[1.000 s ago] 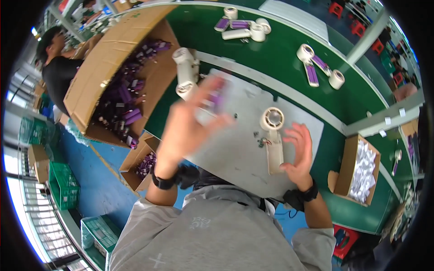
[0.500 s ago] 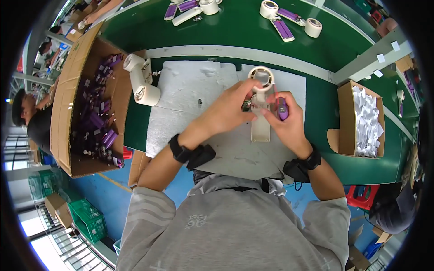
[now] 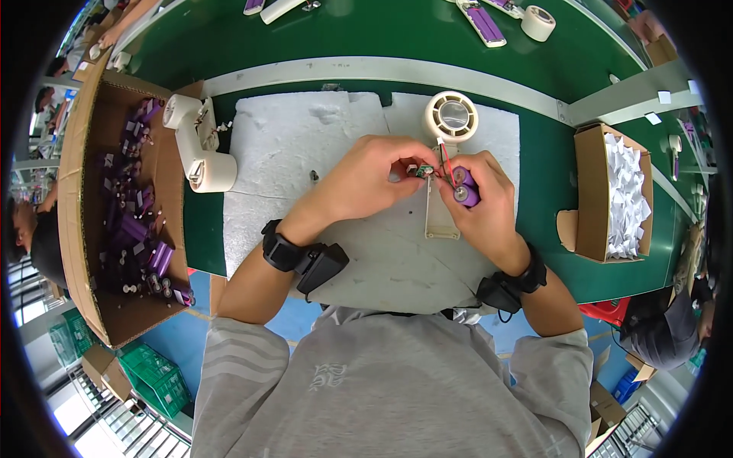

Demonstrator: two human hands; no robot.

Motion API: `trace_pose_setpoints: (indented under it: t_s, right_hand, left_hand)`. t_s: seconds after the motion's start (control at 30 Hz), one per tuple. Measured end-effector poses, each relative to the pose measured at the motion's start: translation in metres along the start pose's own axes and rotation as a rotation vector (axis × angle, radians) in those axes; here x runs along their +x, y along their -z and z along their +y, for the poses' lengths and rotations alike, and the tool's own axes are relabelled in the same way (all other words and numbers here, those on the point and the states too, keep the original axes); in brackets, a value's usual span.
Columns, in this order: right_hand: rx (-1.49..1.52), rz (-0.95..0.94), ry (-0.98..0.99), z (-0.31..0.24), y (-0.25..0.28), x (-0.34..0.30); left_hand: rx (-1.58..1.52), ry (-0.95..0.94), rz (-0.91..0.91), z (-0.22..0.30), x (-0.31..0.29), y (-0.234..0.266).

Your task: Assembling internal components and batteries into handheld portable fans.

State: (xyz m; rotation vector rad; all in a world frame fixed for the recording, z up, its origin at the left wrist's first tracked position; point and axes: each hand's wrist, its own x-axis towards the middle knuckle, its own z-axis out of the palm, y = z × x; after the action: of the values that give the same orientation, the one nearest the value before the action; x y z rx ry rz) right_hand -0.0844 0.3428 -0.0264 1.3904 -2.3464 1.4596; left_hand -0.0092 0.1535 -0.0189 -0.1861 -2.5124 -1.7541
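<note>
Risk: thin red wires [image 3: 447, 169] tearing from small green circuit board [image 3: 424, 171] pinched in left hand [image 3: 374, 177]; right hand [image 3: 481, 197] grips purple cylindrical battery cell [image 3: 466, 192], tugging above cream plastic handheld fan shell [image 3: 446, 160].

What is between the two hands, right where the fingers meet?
In the head view, a tiny green circuit board with red wires sits between the left hand and the right hand, which holds a purple battery.

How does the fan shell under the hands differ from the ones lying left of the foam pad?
The fan shell under the hands lies flat, round grille facing up, handle half covered by the right hand and left hand. The two shells at the left lie on their sides on the green bench, untouched. All are cream plastic.
</note>
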Motion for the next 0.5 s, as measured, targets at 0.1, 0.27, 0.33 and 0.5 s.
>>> trace_pose_setpoints:
  t_s: [0.1,0.27,0.33,0.5]
  right_hand:
    - [-0.003,-0.012,-0.022,-0.003,0.000,0.000]
    - [-0.021,-0.032,-0.005,-0.007,-0.001,-0.001]
    - [-0.022,-0.048,-0.007,-0.007,-0.002,-0.002]
    - [-0.050,-0.074,-0.002,-0.010,0.000,-0.003]
  left_hand:
    - [-0.019,0.035,0.026,0.002,-0.001,-0.001]
    - [-0.121,0.199,-0.070,0.009,-0.002,0.006]
    - [-0.085,0.209,-0.100,0.011,-0.003,0.009]
    - [0.071,-0.107,-0.060,0.002,-0.003,0.008]
